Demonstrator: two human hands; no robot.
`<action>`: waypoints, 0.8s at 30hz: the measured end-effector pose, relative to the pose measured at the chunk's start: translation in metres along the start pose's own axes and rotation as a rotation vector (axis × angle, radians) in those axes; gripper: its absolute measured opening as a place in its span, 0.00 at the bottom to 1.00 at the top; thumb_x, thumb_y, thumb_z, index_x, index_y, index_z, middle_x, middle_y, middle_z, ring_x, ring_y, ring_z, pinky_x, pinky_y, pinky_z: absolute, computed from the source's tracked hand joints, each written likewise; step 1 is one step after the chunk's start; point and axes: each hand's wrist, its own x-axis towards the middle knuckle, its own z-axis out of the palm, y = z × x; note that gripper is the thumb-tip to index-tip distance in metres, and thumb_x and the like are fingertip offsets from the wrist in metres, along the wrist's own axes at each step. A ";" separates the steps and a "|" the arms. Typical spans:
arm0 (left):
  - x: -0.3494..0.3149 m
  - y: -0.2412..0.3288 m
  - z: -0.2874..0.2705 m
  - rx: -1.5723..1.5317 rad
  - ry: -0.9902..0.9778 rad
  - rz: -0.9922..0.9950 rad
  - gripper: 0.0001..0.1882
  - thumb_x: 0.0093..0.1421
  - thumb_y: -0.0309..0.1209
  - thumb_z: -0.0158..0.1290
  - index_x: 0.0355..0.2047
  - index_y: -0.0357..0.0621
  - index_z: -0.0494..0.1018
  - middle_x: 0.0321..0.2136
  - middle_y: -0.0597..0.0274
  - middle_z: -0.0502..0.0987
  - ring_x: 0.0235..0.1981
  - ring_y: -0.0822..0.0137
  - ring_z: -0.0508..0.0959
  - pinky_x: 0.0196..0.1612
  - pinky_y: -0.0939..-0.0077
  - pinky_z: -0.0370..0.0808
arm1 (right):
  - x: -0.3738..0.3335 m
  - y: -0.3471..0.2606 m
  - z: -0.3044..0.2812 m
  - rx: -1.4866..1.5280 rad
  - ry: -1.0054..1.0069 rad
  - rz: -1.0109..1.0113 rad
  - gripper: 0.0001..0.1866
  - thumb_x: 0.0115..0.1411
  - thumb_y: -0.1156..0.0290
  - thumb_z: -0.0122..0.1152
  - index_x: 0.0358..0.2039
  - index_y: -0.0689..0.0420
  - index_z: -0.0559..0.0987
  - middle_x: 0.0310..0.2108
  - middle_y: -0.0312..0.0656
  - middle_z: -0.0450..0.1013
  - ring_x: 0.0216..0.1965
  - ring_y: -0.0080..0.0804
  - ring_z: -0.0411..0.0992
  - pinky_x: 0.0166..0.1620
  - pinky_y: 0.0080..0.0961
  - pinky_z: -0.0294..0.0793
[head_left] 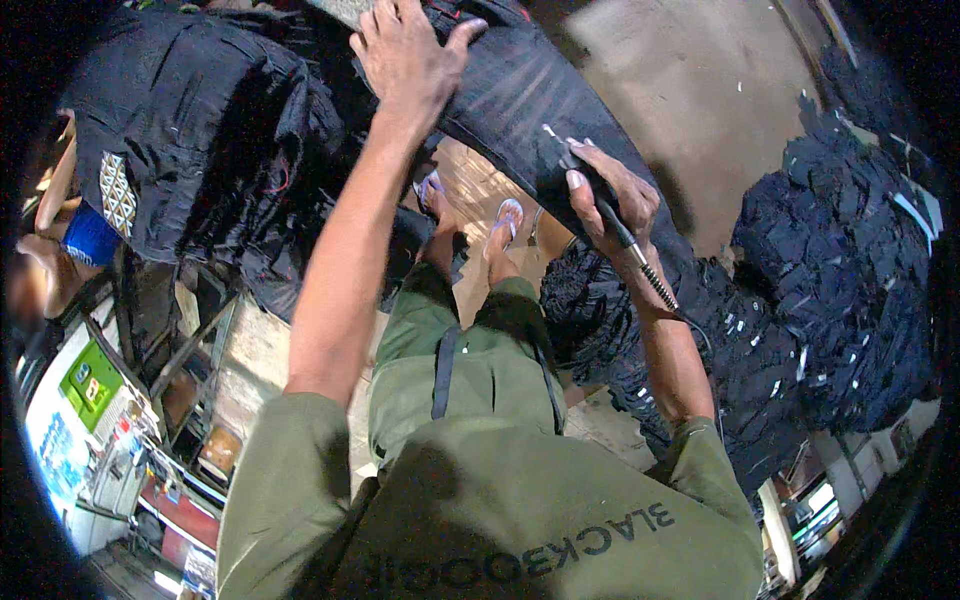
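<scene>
Under my hands stretches the leg of a dark denim garment (520, 100), faded along its middle. My left hand (412, 58) rests on its far part, palm down, with fingers and thumb spread. My right hand (618, 197) is closed round a black pen-shaped power tool (612, 222). Its pale metal tip (548, 131) points up and left over the denim; whether it touches the cloth I cannot tell. A coiled cord guard (658, 285) and thin cable run back along my right wrist.
Large heaps of dark garments (840, 270) with small white tags lie to the right. More dark clothing (190, 110) hangs at the left, beside another person's arm (60, 180). My sandalled feet (505, 222) stand on the floor below. A brown surface (690, 80) lies beyond the denim.
</scene>
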 end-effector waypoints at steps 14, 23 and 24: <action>0.005 -0.025 0.020 -0.190 0.134 0.205 0.27 0.52 0.37 0.76 0.46 0.38 0.76 0.45 0.46 0.80 0.48 0.45 0.80 0.53 0.55 0.76 | 0.003 0.026 0.003 -0.009 -0.118 -0.134 0.16 0.56 0.76 0.74 0.46 0.61 0.88 0.45 0.48 0.86 0.52 0.44 0.84 0.61 0.46 0.82; 0.005 -0.027 0.022 -0.226 0.125 0.134 0.26 0.52 0.38 0.76 0.45 0.36 0.78 0.40 0.45 0.82 0.44 0.45 0.82 0.51 0.58 0.78 | 0.004 0.026 0.002 0.033 -0.186 -0.179 0.17 0.54 0.77 0.75 0.47 0.60 0.88 0.45 0.47 0.86 0.52 0.43 0.84 0.61 0.45 0.83; 0.005 -0.027 0.023 -0.214 0.137 0.144 0.27 0.52 0.39 0.76 0.45 0.36 0.78 0.40 0.45 0.82 0.44 0.45 0.82 0.51 0.58 0.78 | 0.005 0.027 0.004 0.035 -0.125 -0.167 0.17 0.55 0.77 0.76 0.47 0.61 0.88 0.46 0.47 0.86 0.52 0.43 0.84 0.61 0.45 0.83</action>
